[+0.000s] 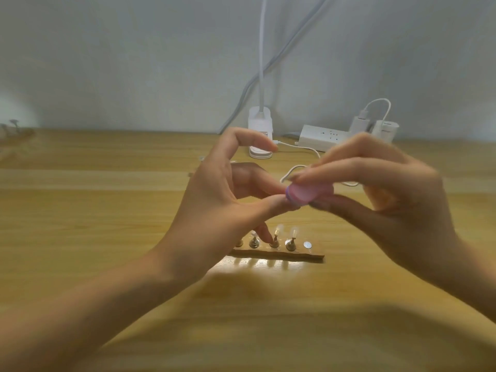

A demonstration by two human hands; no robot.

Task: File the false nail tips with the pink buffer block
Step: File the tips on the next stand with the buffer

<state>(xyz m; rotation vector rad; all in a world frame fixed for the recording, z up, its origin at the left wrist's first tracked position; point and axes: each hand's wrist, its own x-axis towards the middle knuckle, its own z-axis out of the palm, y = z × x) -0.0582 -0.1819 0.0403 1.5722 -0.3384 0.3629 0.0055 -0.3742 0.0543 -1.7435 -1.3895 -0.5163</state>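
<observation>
The right hand's (397, 200) grip is clamped on the pink buffer block (308, 194): the fingers lie curled along its top and the thumb presses from underneath, holding it in the air above the middle of the tabletop (80, 210). The hand and block are blurred. The block lies roughly level, and its left end shows a purple edge.

The left hand's (214, 194) grip is drawn together at that purple end, thumb tip and a fingertip meeting just against it. Whether a nail tip sits between them I cannot tell, since the spot is small and blurred. The index finger arches up and clear, and the little finger points down toward the holder below.

Beneath the hands, toward the near edge, a brown holder strip (308, 256) lies flat on the tabletop, running left to right. Small metal stands (290, 244) rise from it in a row, its left part hidden behind the left wrist. Two stands carry pale, translucent false nail tips (279, 229), upright and well apart from the block. A bare silver disc (307, 245) sits at the strip's right end.

At the far edge, against the wall, stand a white lamp base (259, 135), a white power strip (322, 136) with a charger (358, 124) plugged in, and a white cable (295, 147) trailing across the wood behind the hands.
</observation>
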